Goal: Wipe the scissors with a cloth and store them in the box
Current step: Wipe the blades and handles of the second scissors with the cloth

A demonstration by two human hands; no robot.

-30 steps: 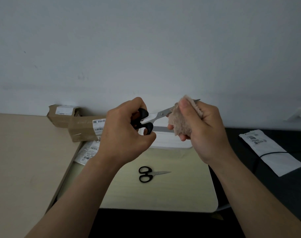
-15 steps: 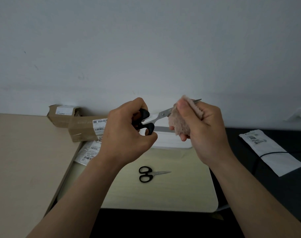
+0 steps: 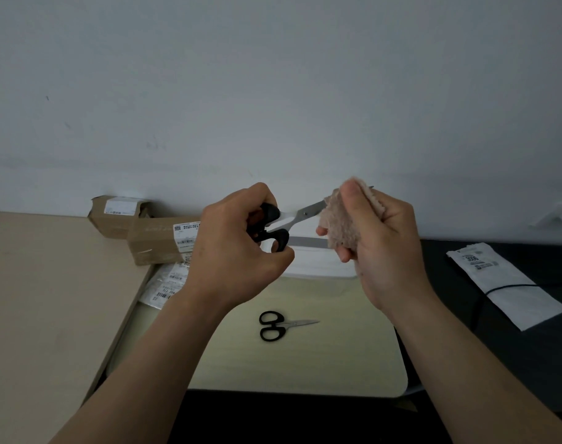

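Left grip (image 3: 238,251) clamps scissors (image 3: 305,213) by handles; right grip (image 3: 388,248) pinches cloth (image 3: 340,224) around blades.

The head camera is facing forward and slightly down. It is sitting close behind the left hand (image 3: 238,251) and right hand (image 3: 388,245), mid-frame.

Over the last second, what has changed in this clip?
The right hand has edged the fuzzy pinkish-beige cloth slightly along the blades toward the tip, baring a little more steel. Unchanged: the left hand grips the large black-handled steel scissors; the small black-handled scissors lie on the pale board.
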